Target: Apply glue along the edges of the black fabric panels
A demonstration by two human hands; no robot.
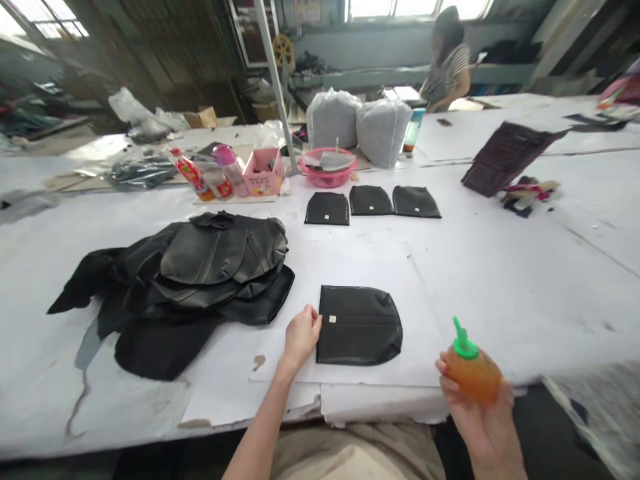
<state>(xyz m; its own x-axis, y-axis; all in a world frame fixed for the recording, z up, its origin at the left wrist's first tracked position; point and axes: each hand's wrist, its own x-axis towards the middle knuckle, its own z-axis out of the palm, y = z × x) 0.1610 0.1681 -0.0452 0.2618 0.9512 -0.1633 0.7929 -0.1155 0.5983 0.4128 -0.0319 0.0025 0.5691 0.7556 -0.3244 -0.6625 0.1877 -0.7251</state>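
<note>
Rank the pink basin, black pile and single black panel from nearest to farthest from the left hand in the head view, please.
1. Single black panel: touching the left hand, on its right.
2. Black pile: left of the hand.
3. Pink basin: far across the table.

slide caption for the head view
Left hand touching a flat black piece, right hand holding a green-tipped orange bottle.

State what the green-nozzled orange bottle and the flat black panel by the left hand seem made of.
Green-nozzled orange bottle: probably smooth plastic, judging by its translucent look. Flat black panel: likely leather or imitation leather, given its soft sheen and creases.
</note>
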